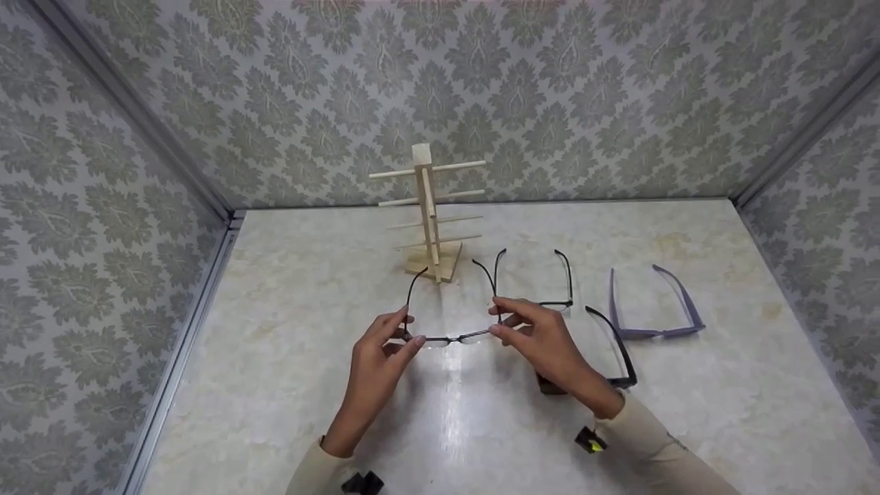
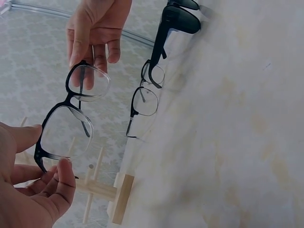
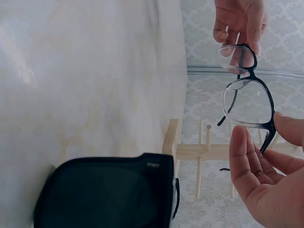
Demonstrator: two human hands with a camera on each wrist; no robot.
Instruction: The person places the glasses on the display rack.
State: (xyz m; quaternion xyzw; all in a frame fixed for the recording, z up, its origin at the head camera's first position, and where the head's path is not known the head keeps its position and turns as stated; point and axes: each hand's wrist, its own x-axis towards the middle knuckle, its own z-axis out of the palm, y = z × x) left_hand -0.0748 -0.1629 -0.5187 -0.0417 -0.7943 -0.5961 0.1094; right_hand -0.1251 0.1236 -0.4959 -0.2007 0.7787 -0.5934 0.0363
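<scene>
Both hands hold one pair of eyeglasses [image 1: 454,339] above the table, its frame black along the top and clear below. My left hand [image 1: 377,357] pinches the left hinge corner between thumb and fingers; my right hand [image 1: 543,340] pinches the right one. The two temples are unfolded and point away toward a wooden display stand [image 1: 425,206], which has a square base and several thin crossbars. In the left wrist view, the lenses of the held eyeglasses [image 2: 66,130] show between the two hands. No glasses hang on the stand's bars.
Right of the stand lie thin-framed black eyeglasses [image 1: 569,282], partly behind my right hand. Dark sunglasses [image 1: 625,357] rest under my right wrist, and purple-grey glasses [image 1: 660,333] lie farther right. Patterned walls [image 1: 481,89] enclose the marbled table [image 1: 275,289] at the back and sides.
</scene>
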